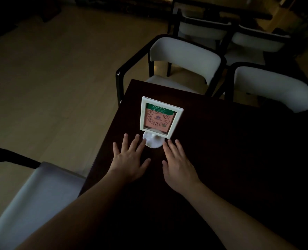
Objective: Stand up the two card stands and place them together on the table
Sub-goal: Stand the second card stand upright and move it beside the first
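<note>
Card stand (pixel 159 118): upright on dark table (pixel 221 141), at 12 o'clock from both hands.
Left hand (pixel 129 159): spread, empty.
Right hand (pixel 178 163): spread, empty.
Risk: a fingertip could knock the round base (pixel 152 141) and tip it; second stand not visible.

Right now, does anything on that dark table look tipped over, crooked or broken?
Nothing looks tipped or broken. One white card stand stands upright on its round base near the table's left edge. Both hands, left and right, lie open and flat just in front of it. Only one stand shows clearly; the room is dim.
</note>
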The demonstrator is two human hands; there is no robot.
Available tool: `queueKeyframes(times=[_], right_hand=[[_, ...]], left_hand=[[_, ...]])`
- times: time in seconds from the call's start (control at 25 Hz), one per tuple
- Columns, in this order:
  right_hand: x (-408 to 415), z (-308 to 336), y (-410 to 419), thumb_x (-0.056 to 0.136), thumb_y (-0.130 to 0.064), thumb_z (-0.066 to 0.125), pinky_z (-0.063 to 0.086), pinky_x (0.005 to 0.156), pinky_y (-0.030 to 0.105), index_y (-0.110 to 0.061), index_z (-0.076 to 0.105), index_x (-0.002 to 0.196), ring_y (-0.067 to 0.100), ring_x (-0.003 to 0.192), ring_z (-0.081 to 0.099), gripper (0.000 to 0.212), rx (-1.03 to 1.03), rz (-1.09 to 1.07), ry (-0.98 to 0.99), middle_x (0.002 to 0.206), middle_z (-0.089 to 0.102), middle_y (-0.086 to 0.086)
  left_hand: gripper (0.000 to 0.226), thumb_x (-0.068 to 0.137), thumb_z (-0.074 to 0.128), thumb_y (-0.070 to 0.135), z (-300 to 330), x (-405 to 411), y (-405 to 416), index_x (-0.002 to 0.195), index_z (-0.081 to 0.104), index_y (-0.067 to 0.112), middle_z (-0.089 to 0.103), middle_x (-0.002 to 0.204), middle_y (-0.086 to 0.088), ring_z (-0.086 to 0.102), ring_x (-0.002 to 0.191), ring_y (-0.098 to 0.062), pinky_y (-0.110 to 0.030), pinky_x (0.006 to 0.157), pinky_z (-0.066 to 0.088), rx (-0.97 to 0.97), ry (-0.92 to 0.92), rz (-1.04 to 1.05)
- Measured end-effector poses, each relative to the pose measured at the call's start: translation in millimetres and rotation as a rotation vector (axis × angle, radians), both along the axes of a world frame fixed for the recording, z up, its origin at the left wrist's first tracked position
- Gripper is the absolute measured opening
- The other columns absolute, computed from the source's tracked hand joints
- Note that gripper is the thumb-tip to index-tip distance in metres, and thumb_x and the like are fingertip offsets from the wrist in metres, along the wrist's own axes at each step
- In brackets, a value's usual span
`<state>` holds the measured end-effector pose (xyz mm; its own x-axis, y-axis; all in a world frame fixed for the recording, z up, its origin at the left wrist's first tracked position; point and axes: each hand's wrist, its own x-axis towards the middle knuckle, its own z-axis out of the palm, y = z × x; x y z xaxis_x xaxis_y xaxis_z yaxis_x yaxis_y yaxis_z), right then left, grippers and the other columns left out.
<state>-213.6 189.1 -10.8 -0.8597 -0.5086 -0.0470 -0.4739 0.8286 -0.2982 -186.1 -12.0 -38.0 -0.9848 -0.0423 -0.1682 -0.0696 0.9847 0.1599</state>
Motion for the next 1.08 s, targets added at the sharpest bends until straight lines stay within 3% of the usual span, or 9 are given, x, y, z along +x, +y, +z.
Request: queueKeyframes(times=[0.36,0.72,1.08], right_hand=[[-17.5,-29.2,-27.7,0.105,-0.033,0.034,0.007,0.122,0.051,-0.021,0.004,0.158,0.025,0.151,-0.014,0.063,0.104,0.014,-0.127,0.168,-0.005,0.0],[3.3,-31.1,-25.7,0.104,-0.028,0.036,0.007,0.122,0.051,-0.021,0.005,0.158,0.027,0.152,-0.013,0.063,0.091,-0.043,-0.127,0.168,-0.004,0.0],[54.9,-32.8,-15.8,0.104,-0.032,0.033,0.006,0.122,0.051,-0.023,0.0,0.158,0.027,0.151,-0.013,0.063,0.143,-0.144,-0.146,0.168,-0.006,0.001]], left_hand=[[0.077,0.088,0.023,0.061,-5.9,-9.6,-0.4,0.155,-0.006,0.037,-0.01,0.166,0.007,-0.025,0.145,-0.037,-0.075,0.109,-0.003,-0.006,-0.093,-0.102],[0.086,0.076,0.009,0.066,-8.1,2.6,8.4,0.155,-0.007,0.037,-0.013,0.166,0.007,-0.021,0.146,-0.04,-0.075,0.108,-0.002,-0.012,-0.112,-0.102],[0.083,0.08,0.012,0.067,-9.6,35.1,17.9,0.155,-0.008,0.036,-0.013,0.165,0.007,-0.024,0.145,-0.039,-0.075,0.108,-0.003,-0.013,-0.106,-0.208]])
